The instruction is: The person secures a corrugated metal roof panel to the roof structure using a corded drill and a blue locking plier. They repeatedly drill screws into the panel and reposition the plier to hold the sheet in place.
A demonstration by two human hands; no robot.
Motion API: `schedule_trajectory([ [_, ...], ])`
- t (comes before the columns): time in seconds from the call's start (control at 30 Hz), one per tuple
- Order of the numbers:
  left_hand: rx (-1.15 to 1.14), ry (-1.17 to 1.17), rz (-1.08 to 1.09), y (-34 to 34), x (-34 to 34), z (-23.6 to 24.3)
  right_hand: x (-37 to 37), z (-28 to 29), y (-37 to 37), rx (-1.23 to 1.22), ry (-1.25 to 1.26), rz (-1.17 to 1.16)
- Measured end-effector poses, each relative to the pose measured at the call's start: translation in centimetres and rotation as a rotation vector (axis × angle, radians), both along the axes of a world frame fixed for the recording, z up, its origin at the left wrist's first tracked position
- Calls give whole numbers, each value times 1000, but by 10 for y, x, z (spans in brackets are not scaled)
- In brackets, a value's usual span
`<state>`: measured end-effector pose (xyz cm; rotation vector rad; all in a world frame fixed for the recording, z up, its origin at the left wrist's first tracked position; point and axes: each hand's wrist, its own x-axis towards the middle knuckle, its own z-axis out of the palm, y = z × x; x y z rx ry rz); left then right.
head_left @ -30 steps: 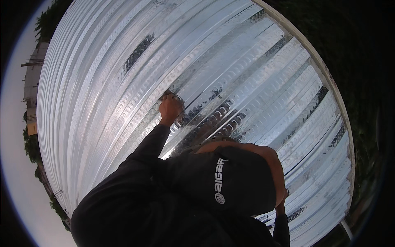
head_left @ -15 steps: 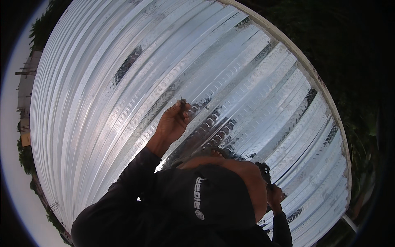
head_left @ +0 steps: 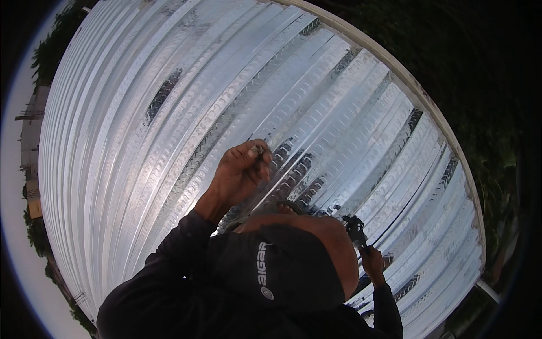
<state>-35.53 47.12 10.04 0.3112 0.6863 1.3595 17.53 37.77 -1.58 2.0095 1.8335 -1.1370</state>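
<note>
My left hand [head_left: 234,175] is raised over the ribbed metal sheet [head_left: 333,135], thumb and fingers pinched together. Between the fingertips sits a small dark piece [head_left: 258,150], perhaps a screw, too small to name for certain. Lower right, my right hand [head_left: 374,264] is wrapped round a black power tool [head_left: 355,230], which looks like a drill. Its head points away from me, and the grip is partly hidden by the fingers. Both forearms wear dark sleeves. A bare foot [head_left: 287,209] shows on the metal just beyond my body.
Shiny corrugated sheeting spreads on all sides, its ribs running diagonally. A pale edge strip [head_left: 389,56] bounds it at the right, with dark foliage [head_left: 451,51] beyond. Past the left edge stand buildings [head_left: 31,141] and trees. A thin dark cable or rod [head_left: 415,198] lies along the ribs at right.
My left hand has turned and come slightly nearer and to the right, still pinching the small piece. My right hand and the black tool have shifted a little to the left.
</note>
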Motion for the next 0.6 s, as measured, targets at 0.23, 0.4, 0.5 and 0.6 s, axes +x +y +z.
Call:
schedule_trajectory([
  [0.23, 51, 84, -52, 0, 16, 27, -6, 1, 1, -10, 29, -1],
  [0.4, 121, 222, -25, 2, 23, 28, 8, -14, -3, 12, 37, 60],
  [0.5, 138, 245, -11, 2, 22, 29, 8, -16, -3, -19, 33, 56],
  [0.6, 149, 249, -10, 3, 20, 27, 10, -18, -4, -14, 40, 48],
])
